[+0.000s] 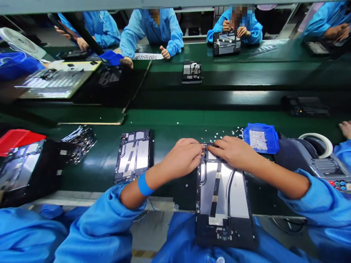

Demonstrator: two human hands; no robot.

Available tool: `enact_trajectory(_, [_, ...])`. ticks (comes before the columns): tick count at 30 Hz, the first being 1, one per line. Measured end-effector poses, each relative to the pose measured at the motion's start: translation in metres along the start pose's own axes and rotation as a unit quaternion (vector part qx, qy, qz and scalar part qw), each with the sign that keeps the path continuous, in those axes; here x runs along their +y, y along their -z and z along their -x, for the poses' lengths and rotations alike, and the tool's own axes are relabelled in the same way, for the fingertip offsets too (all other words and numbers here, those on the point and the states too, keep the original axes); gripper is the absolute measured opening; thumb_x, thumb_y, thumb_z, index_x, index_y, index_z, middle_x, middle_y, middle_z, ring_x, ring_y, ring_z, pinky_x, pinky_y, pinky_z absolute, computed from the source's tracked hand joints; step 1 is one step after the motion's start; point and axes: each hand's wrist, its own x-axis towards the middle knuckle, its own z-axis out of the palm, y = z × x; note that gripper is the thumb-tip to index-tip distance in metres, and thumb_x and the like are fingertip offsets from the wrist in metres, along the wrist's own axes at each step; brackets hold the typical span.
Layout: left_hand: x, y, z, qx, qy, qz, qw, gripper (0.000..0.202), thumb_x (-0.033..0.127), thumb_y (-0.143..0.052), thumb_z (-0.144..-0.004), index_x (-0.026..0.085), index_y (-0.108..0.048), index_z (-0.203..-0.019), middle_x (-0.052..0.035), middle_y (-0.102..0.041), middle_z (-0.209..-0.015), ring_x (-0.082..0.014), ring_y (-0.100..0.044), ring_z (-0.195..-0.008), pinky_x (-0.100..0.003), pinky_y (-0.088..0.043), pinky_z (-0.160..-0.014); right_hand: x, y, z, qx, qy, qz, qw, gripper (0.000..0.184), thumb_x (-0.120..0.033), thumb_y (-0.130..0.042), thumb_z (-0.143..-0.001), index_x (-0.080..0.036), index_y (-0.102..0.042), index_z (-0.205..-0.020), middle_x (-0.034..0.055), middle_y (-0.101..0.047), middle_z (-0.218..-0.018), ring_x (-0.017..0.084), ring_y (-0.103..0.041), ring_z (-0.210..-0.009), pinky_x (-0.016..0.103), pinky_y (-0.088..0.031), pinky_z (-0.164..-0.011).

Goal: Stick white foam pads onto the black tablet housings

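Note:
An opened tablet (237, 197) with silver battery panels, black cables and a dark lower end lies in front of me, its near end jutting past the table edge. At its far end, my left hand (188, 155) has its fingers pinched together on the upper left corner. Close beside it, my right hand (233, 151) bends over the same edge, thumb and fingertips pressed together there. Whatever small part is between the fingertips is too small to make out. White bits lie scattered just beyond the fingers, near a blue tray (275, 140) holding small white pieces (258, 140).
A second opened tablet (134, 155) lies to the left, with a bundle of thin strips (80, 144) and a red bin (20, 140) beyond. A tape dispenser (320, 155) stands right. Across the belt, several co-workers in blue sit; another tablet (192, 72) rests on the line.

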Motion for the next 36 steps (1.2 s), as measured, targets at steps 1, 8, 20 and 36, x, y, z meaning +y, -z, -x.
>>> enact_trajectory(1, [0.000,0.001,-0.002,0.017,0.034,0.050,0.998,0.016,0.022,-0.052,-0.098,0.020,-0.065,-0.089,-0.0072,-0.076,-0.112,-0.0268,-0.065,-0.112,-0.045,-0.048,-0.100,-0.001,0.001,0.000,-0.004,-0.001,0.002,1.000,0.032,-0.016,-0.052,-0.106,-0.020,-0.067,-0.134,0.0082,-0.063,-0.101,0.022,-0.043,-0.087,0.037,-0.027,-0.070])
enact_trajectory(8, [-0.011,-0.008,-0.026,0.001,0.178,0.221,0.959,0.012,0.025,-0.064,-0.086,0.019,-0.074,-0.083,-0.0047,-0.069,-0.091,-0.0191,-0.064,-0.083,-0.033,-0.050,-0.077,0.000,-0.003,0.001,-0.001,-0.005,-0.001,1.000,0.034,-0.013,-0.052,-0.104,-0.020,-0.067,-0.133,0.0089,-0.063,-0.101,0.022,-0.042,-0.087,0.035,-0.026,-0.070])
enact_trajectory(20, [-0.008,-0.019,-0.037,0.000,0.200,0.245,0.949,0.017,0.027,-0.062,-0.086,0.017,-0.070,-0.075,-0.0034,-0.067,-0.077,-0.0172,-0.058,-0.072,-0.030,-0.044,-0.067,0.001,-0.005,0.001,0.016,-0.009,-0.009,1.000,0.032,-0.014,-0.054,-0.102,-0.021,-0.070,-0.129,0.0083,-0.064,-0.099,0.022,-0.044,-0.087,0.036,-0.027,-0.070])
enact_trajectory(36, [0.000,-0.022,-0.033,0.035,0.222,0.217,0.950,0.013,0.023,-0.062,-0.087,0.018,-0.070,-0.078,-0.0036,-0.064,-0.081,-0.0187,-0.059,-0.080,-0.032,-0.047,-0.075,0.002,-0.004,0.000,0.003,-0.008,-0.022,1.000,0.030,-0.016,-0.051,-0.105,-0.019,-0.069,-0.129,0.0086,-0.064,-0.099,0.021,-0.045,-0.088,0.035,-0.025,-0.069])
